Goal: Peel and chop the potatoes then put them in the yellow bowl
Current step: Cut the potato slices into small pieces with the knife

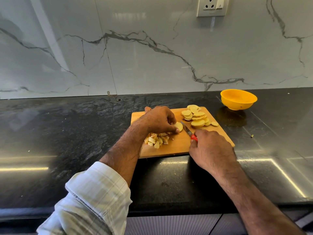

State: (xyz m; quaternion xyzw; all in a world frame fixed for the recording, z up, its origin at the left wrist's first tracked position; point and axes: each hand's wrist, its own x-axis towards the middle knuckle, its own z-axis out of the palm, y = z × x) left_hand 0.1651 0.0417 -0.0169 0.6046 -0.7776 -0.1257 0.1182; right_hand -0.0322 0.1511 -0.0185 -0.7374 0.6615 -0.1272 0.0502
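Countertop board (177, 145); slice (179, 126) under left hand (160, 120)

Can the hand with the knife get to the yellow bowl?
Probably yes: the yellow bowl sits apart beyond the cutting board, nothing blocking it, though the right hand grips the knife.

Home kitchen: black stone counter (67, 133), marble backsplash (135, 48), wall socket (212, 5).

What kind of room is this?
Most likely a home kitchen: a dark stone counter under a marble backsplash, with a cutting board of potato slices.
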